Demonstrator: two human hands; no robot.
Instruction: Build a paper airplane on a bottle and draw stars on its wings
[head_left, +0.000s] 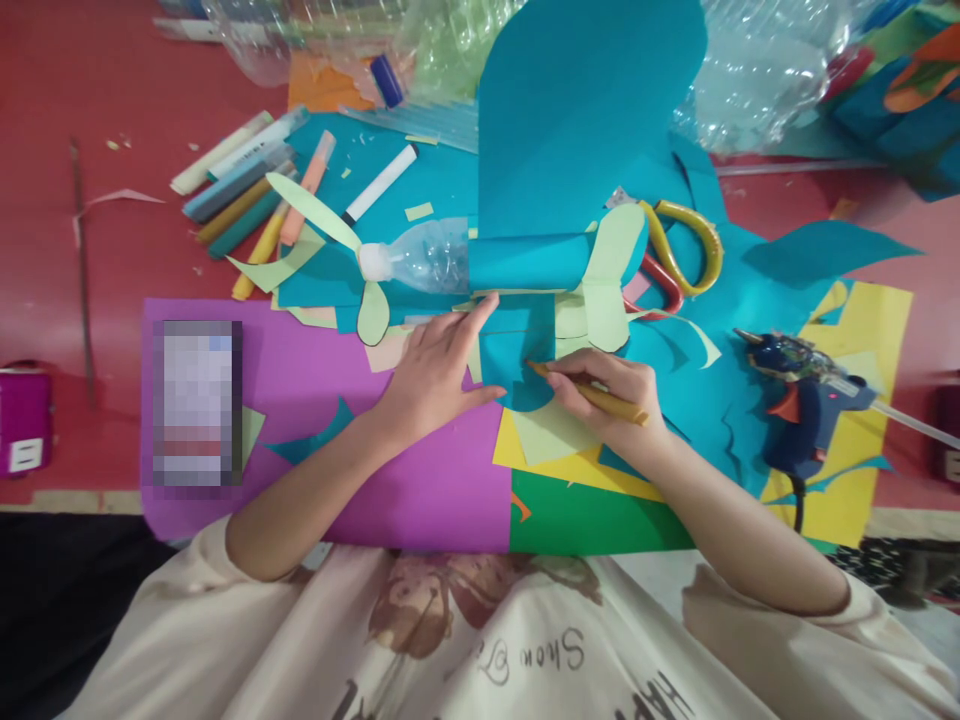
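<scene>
In my right hand (611, 395) is a slim yellow-brown marker (611, 402), its tip touching a small blue paper piece (517, 350). My left hand (442, 370) lies with fingers spread at the left of that piece, index fingertip close to the bottle's lower edge. Just above lies a clear plastic bottle (431, 255) on its side, with a white cap and a blue paper wrap (529, 262). Pale green propeller-like blades (373, 312) stick out at the cap. Pale green paper shapes (611, 290) sit at the other end.
Several markers (247, 190) lie at the upper left. Yellow-and-red scissors (686, 250) and a blue glue gun (806, 410) with a cord are at the right. A phone (196, 405) rests on purple paper (300, 330). Clear plastic bottles (757, 70) stand at the back.
</scene>
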